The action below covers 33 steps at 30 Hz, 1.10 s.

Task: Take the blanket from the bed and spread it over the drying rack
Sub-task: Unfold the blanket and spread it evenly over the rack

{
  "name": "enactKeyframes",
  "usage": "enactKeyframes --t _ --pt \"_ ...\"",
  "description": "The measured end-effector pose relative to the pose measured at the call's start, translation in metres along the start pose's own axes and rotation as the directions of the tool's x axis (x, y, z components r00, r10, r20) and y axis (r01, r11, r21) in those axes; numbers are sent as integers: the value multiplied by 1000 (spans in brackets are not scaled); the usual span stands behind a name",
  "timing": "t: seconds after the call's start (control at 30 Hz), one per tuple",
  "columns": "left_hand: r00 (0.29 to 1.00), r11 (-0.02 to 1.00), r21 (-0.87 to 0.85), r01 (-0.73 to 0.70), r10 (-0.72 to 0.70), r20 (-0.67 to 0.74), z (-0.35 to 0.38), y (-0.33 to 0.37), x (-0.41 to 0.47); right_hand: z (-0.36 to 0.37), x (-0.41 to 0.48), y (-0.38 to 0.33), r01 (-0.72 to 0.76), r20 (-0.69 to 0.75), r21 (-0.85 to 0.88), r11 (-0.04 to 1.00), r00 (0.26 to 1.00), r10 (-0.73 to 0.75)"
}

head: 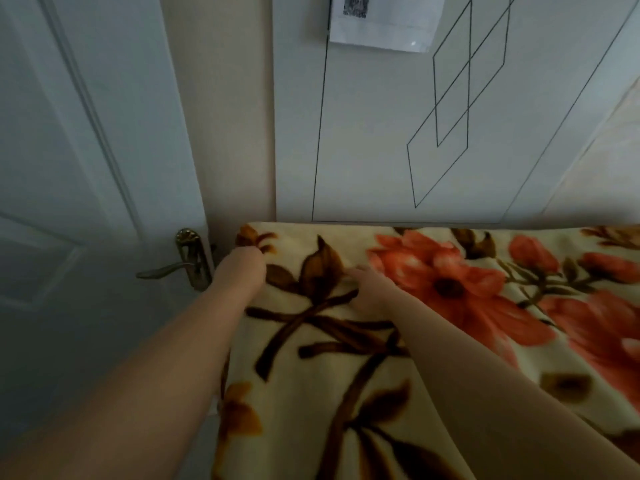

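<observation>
Floral blanket [398, 341], cream with orange flowers and brown leaves, lies draped over a straight top edge and hangs toward the camera. Whatever bears it is fully covered by the cloth, so the support cannot be made out. The blanket's right side and lower part are cut off by the frame.

Left hand [247, 259] is at the blanket's top left corner. Its fingers are curled into the fabric and grip the edge; the fingertips are hidden behind the knuckles. The forearm runs in from the lower left.

Right hand [367, 289] rests on the blanket near the top edge, just right of the left hand and apart from it. Its fingers are stretched out and laid flat on the cloth with nothing pinched. The hand is motion-blurred, so single fingers are hard to separate.

Behind the top edge there is a pale panel [381, 133] with thin black diamond lines. A white paper sheet [384, 26] hangs at the top, and its printed code is cropped and unreadable.

At left is a white door [69, 150] with a brass handle [180, 266], just beside the left wrist. Whether they touch cannot be told.
</observation>
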State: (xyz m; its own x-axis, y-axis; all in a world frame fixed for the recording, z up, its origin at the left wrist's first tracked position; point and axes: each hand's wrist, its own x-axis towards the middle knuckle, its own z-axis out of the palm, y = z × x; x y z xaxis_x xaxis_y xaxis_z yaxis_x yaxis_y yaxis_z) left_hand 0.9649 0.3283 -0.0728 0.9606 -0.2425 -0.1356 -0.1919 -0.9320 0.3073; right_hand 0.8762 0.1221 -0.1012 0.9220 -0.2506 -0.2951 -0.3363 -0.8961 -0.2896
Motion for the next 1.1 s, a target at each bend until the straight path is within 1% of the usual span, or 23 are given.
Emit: enactKeyframes --t 0.1,0.13,0.23,0.33,0.4,0.47,0.53,0.6,0.63,0.67,0.73,0.8,0.87,0.93,0.97,1.03,1.1 --pt "988 1000 -31 -3 8 154 2 8 -27 2 -15 -2 -27 22 -11 1000 999 27" --pt "981 1000 -13 -7 9 195 2 10 -36 2 -19 -1 -44 26 -4 999 999 44" --pt "971 996 86 -18 -3 239 1 6 -67 0 -39 1 -116 17 -33 993 993 117" --pt "974 998 69 -4 -12 225 4 -5 -92 1 -64 6 -186 26 1 983 982 185" --pt "982 993 120 3 -26 188 10 -11 -104 5 -80 11 -217 26 47 975 976 216" --pt "991 986 168 -22 -1 137 20 -14 -117 13 -101 17 -233 7 102 967 972 233" --pt "992 986 168 -5 -16 123 29 -16 -124 22 -114 23 -208 -16 186 960 977 214" --pt "986 989 135 58 -78 147 36 -17 -137 32 -131 27 -169 -49 276 946 981 190" --pt "984 990 111 81 -98 149 39 -17 -143 36 -137 28 -158 -59 291 944 981 182" --pt "985 991 90 96 -108 136 44 -18 -151 40 -144 30 -160 -59 290 944 981 184" --pt "985 989 60 133 -139 100 48 -18 -166 47 -152 34 -161 -65 227 960 982 180" --pt "981 984 65 169 -174 90 47 -17 -183 49 -166 33 -169 -54 202 965 982 184" --pt "974 978 81 193 -201 105 45 -16 -197 47 -179 29 -141 -37 161 977 988 149" --pt "967 975 52 216 -221 130 45 -15 -214 47 -191 30 -104 -20 110 988 994 107" --pt "969 975 47 215 -219 116 47 -14 -225 47 -199 32 -114 -7 88 990 993 115" --pt "969 973 59 224 -229 89 52 -13 -243 47 -214 38 -135 43 83 987 990 132" --pt "960 964 26 265 -267 83 54 -12 -264 47 -231 44 -108 93 106 988 991 98"
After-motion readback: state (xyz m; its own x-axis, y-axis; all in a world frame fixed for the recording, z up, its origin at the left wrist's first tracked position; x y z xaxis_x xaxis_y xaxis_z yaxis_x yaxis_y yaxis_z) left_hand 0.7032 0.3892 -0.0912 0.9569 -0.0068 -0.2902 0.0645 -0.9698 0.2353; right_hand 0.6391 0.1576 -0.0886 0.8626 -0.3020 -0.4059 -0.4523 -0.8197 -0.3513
